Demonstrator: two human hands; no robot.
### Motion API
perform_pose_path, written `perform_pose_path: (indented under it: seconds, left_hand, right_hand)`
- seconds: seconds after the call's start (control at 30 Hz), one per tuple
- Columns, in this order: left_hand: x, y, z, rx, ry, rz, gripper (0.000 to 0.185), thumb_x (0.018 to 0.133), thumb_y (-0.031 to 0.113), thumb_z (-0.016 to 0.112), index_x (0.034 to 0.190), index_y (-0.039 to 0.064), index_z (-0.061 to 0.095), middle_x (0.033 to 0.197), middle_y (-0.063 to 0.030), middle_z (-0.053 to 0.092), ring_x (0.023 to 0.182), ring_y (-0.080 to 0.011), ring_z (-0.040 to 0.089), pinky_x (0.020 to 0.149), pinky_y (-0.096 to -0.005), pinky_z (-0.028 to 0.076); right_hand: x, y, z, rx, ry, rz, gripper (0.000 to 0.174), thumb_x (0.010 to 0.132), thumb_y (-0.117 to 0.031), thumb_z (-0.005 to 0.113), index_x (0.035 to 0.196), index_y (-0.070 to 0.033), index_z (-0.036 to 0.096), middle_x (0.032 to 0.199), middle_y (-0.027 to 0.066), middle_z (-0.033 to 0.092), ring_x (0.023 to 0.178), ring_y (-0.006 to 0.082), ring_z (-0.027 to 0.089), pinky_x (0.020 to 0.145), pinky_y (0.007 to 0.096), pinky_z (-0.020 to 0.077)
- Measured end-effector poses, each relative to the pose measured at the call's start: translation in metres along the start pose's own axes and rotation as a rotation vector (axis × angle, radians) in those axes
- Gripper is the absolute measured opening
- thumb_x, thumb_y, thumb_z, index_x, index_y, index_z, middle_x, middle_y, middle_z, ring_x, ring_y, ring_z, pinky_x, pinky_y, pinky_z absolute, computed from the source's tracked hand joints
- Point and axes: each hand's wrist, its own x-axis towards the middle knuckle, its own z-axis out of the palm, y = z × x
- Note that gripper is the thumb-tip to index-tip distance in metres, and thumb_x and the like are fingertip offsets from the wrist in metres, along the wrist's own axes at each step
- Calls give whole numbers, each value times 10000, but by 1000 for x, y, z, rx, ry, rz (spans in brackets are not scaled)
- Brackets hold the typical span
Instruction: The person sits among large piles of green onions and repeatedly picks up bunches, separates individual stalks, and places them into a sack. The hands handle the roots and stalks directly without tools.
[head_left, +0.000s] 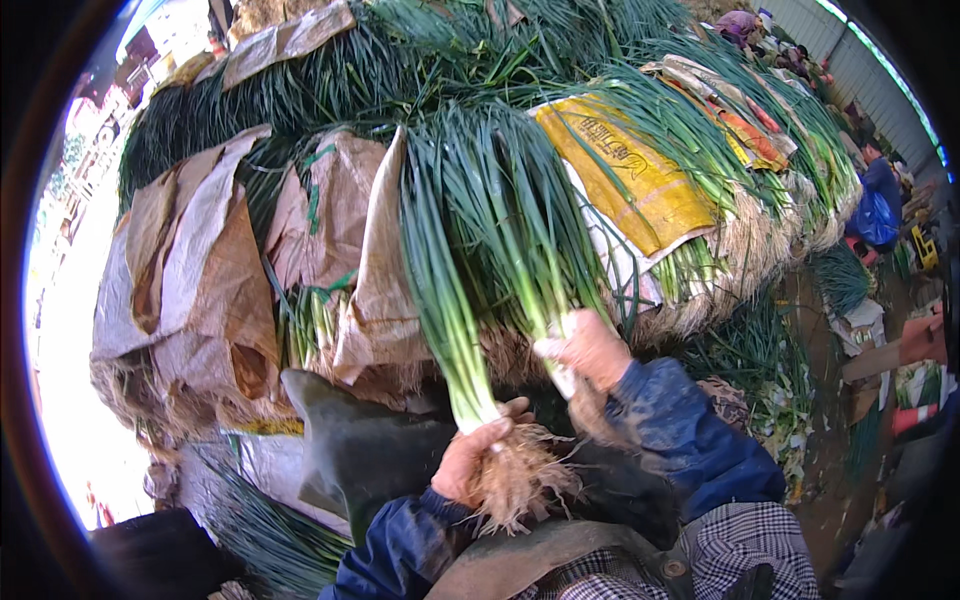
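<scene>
My left hand (471, 459) is closed around the white base of a bunch of green onions (456, 337). Its pale, tangled roots (523, 476) hang below the fist towards my body. To the right, my right hand (589, 349) grips a second bunch of green onions (529, 277) just above the roots. The dark green leaves of both bunches stretch away from me over the large stacked pile of green onions (442, 45). My fingers partly hide the white stems.
Woven sacks (199, 277) cover the pile on the left, and a yellow printed sack (626, 169) lies on the right. Loose green onions (277, 525) lie low at left. Leaf scraps (780, 412) litter the floor at right. A person in blue (879, 187) is further off.
</scene>
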Motion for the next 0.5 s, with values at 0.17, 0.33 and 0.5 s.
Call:
perform_pose_path:
  seconds: [0.17,0.33,0.5]
  left_hand:
    - [8,-30,-16,113,257,-17,253,818,-4,652,1061,-3,583,868,-73,653,742,-192,639,683,-342,564]
    - [-2,-21,-31,0,227,24,329,821,-15,614,1145,-12,553,1001,-123,650,848,-239,648,733,-353,565]
    - [3,-20,-30,8,240,48,469,810,-27,600,1250,49,457,1073,-167,625,934,-289,637,816,-442,560]
  right_hand:
    - [20,24,77,524,-109,267,155,882,-100,623,988,13,624,812,55,649,761,158,623,686,297,523]
    - [24,2,67,584,-50,179,160,855,-170,654,785,-56,565,567,-7,494,430,95,449,374,247,370]
    - [-17,28,68,441,70,43,294,882,-288,634,978,-10,620,792,58,622,706,113,576,619,248,472]
